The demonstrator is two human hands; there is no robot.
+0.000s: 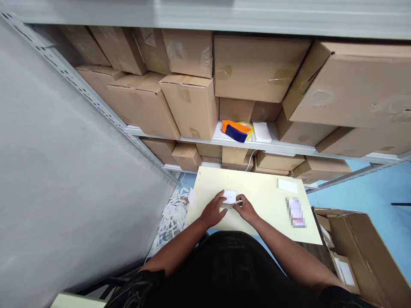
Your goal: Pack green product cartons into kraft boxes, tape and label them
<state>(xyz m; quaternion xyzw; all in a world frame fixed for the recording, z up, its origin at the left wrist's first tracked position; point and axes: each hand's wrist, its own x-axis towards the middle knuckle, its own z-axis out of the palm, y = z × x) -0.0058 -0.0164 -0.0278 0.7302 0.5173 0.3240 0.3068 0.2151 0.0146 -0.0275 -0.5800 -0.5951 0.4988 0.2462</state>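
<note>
Gripping a small white cardboard box point(229, 197) at the frame's centre, your left hand point(213, 211) and right hand point(245, 208) pinch its ends on the pale yellow table point(266, 201); its long axis runs left-right.

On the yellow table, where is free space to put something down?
Bare table lies between the right hand and the blurred packet, also beyond the small white box. The shelf around the tape dispenser is crowded.
</note>
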